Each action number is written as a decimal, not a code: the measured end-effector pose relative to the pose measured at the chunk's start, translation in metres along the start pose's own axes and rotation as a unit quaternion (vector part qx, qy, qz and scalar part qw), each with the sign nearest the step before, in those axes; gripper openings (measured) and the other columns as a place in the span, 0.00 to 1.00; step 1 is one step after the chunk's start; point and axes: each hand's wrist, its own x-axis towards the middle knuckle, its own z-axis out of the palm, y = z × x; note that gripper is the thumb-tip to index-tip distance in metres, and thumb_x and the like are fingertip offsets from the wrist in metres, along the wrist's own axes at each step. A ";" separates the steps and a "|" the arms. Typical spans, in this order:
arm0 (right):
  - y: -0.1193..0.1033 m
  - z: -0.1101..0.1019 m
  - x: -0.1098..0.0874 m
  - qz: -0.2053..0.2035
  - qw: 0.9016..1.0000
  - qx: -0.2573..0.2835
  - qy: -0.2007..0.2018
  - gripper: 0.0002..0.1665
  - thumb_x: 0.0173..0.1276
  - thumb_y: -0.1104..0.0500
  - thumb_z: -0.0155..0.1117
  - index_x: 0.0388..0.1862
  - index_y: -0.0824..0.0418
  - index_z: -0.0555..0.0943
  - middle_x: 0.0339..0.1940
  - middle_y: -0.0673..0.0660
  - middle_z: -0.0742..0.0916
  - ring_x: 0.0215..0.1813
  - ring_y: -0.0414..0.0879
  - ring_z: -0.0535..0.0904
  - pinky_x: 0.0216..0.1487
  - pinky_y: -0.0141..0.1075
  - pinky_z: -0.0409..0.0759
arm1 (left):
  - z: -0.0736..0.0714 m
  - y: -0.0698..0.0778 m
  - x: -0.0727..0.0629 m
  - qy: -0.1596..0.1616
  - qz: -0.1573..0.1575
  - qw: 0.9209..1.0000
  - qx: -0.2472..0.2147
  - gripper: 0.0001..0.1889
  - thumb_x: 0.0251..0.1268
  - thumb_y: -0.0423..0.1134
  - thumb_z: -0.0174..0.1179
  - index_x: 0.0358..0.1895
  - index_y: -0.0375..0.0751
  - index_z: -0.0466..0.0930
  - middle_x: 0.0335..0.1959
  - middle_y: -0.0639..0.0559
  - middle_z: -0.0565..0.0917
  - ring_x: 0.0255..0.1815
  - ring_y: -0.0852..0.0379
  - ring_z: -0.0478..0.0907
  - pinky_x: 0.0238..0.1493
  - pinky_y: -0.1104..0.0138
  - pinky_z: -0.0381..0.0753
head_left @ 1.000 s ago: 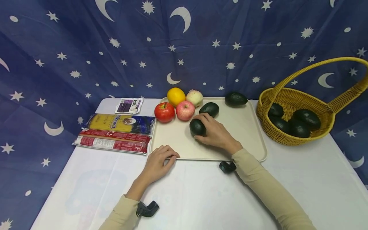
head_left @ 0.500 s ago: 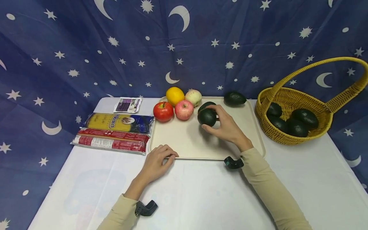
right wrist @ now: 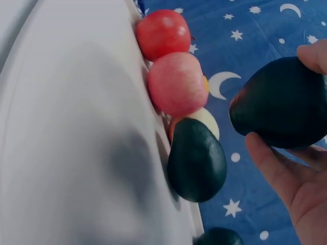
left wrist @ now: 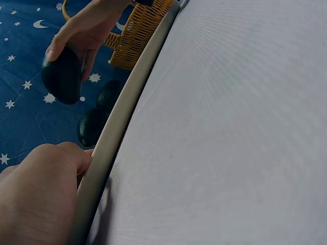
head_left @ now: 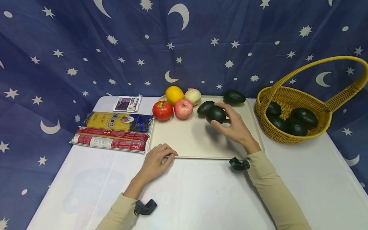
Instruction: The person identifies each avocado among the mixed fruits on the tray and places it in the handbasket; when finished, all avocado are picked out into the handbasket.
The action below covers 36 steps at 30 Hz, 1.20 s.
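Observation:
Lifted above the cream tray (head_left: 178, 140), a dark green avocado (head_left: 215, 114) is held by my right hand (head_left: 237, 127), thumb on one side and fingers on the other. The right wrist view shows the held avocado (right wrist: 283, 104) up close, apart from the tray. Just behind it, a second avocado (head_left: 203, 108) lies on the tray beside a pink apple (head_left: 183, 109). A third avocado (head_left: 234, 97) sits at the tray's back right. My left hand (head_left: 157, 161) rests at the tray's near rim, fingers loosely bent; the left wrist view shows them touching the rim (left wrist: 110, 132).
A yellow wicker basket (head_left: 276, 135) with several avocados stands right of the tray. A tomato (head_left: 162, 110), an orange-yellow fruit (head_left: 174, 95) and a pale fruit (head_left: 193, 96) sit at the tray's back left. Packets of pasta (head_left: 115, 122), a red packet (head_left: 110, 139) and a purple-white packet (head_left: 127, 104) lie left.
My right hand has raised the avocado off the tray and carried it to the right and slightly back. My left hand stays at the tray's rim.

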 end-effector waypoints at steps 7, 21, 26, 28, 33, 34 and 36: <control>0.011 -0.014 -0.005 0.006 1.000 -0.018 0.006 0.34 0.60 0.49 0.67 0.65 0.46 0.68 0.62 0.51 0.78 0.55 0.42 0.76 0.51 0.37 0.76 | 0.001 -0.001 0.001 0.002 0.005 1.000 -0.001 0.06 0.66 0.43 0.56 0.35 0.59 0.84 0.33 0.66 0.80 0.34 0.66 0.71 0.36 0.69 0.69; -0.006 -0.050 -0.020 0.049 0.999 -0.011 0.012 0.35 0.58 0.60 0.69 0.65 0.57 0.68 0.59 0.55 0.78 0.57 0.38 0.73 0.59 0.23 0.69 | 0.001 -0.003 0.000 -0.002 0.004 1.000 -0.003 0.06 0.65 0.42 0.57 0.36 0.60 0.83 0.34 0.68 0.79 0.34 0.67 0.71 0.36 0.69 0.69; 0.014 -0.058 -0.023 0.049 0.998 -0.023 0.033 0.37 0.58 0.57 0.70 0.65 0.49 0.68 0.59 0.51 0.78 0.57 0.31 0.70 0.55 0.23 0.67 | 0.000 -0.003 -0.001 -0.002 0.002 1.000 -0.005 0.06 0.65 0.42 0.57 0.36 0.59 0.83 0.34 0.66 0.80 0.34 0.67 0.70 0.36 0.69 0.68; 0.021 -0.062 -0.024 0.045 0.998 -0.029 0.041 0.37 0.57 0.56 0.70 0.66 0.47 0.68 0.60 0.52 0.78 0.56 0.30 0.70 0.52 0.24 0.67 | 0.000 -0.003 -0.001 0.000 0.002 1.000 -0.007 0.06 0.65 0.42 0.56 0.36 0.59 0.83 0.34 0.66 0.80 0.34 0.67 0.70 0.36 0.69 0.68; 0.028 -0.075 -0.029 0.050 0.996 -0.044 0.056 0.38 0.57 0.57 0.70 0.66 0.46 0.68 0.56 0.53 0.79 0.50 0.30 0.72 0.47 0.21 0.68 | 0.001 -0.002 -0.001 0.000 0.001 1.000 -0.010 0.06 0.65 0.42 0.57 0.36 0.59 0.83 0.34 0.66 0.80 0.34 0.67 0.70 0.36 0.69 0.69; 0.028 -0.078 -0.031 0.053 0.996 -0.044 0.059 0.38 0.58 0.58 0.70 0.66 0.47 0.68 0.56 0.53 0.79 0.49 0.30 0.72 0.46 0.20 0.68 | 0.001 -0.002 -0.001 -0.002 0.001 1.000 -0.009 0.06 0.65 0.42 0.57 0.36 0.59 0.83 0.34 0.67 0.80 0.34 0.67 0.70 0.36 0.69 0.69; 0.025 -0.083 -0.033 0.056 0.996 -0.043 0.063 0.38 0.58 0.59 0.69 0.67 0.49 0.68 0.56 0.54 0.79 0.49 0.29 0.72 0.46 0.19 0.68 | 0.001 -0.002 -0.001 -0.005 -0.001 1.000 -0.008 0.06 0.65 0.42 0.57 0.36 0.59 0.83 0.34 0.67 0.79 0.34 0.68 0.70 0.36 0.69 0.69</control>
